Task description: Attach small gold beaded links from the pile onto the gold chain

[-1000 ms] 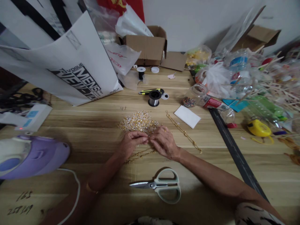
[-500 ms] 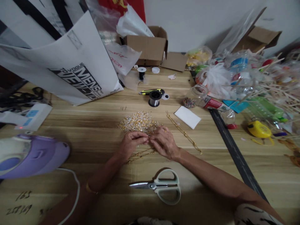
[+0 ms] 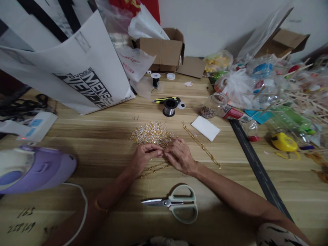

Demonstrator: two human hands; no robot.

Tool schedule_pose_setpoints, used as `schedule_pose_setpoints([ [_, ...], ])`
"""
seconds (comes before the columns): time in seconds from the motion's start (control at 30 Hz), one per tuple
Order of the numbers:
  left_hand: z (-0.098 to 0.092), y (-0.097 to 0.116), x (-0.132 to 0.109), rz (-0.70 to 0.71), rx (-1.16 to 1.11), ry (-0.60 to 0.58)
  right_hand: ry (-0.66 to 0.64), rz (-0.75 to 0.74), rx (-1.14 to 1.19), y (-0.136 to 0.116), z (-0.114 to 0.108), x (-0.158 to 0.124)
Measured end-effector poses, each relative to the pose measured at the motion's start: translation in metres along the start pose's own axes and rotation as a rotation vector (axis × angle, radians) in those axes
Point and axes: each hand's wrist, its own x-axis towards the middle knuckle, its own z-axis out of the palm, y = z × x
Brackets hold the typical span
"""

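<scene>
My left hand [image 3: 144, 158] and my right hand [image 3: 180, 155] meet fingertip to fingertip at the near edge of a pile of small gold and clear beads [image 3: 151, 132]. Both are closed in a pinch; whatever lies between the fingertips is too small to make out. A gold chain [image 3: 154, 169] lies on the table just below the hands, partly hidden by them. Another gold chain with beads [image 3: 202, 146] is stretched out right of my right hand. Grey-handled scissors [image 3: 170, 202] lie nearer to me, blades pointing left.
Behind the beads are a wire spool [image 3: 169, 107], a yellow cutter [image 3: 160, 100] and a white pad [image 3: 205, 128]. A jar [image 3: 214, 104], tape measure [image 3: 284, 141] and plastic clutter stand right. At left are a white bag [image 3: 89, 75] and a purple appliance [image 3: 48, 169].
</scene>
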Motion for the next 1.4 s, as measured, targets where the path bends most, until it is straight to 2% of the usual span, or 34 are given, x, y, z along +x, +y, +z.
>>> schedule_pose_setpoints([
  [1.4, 0.0013, 0.0021, -0.0031, 0.146, 0.163, 0.034, -0.005, 0.011, -0.006, 0.0001, 0.0006, 0.0008],
])
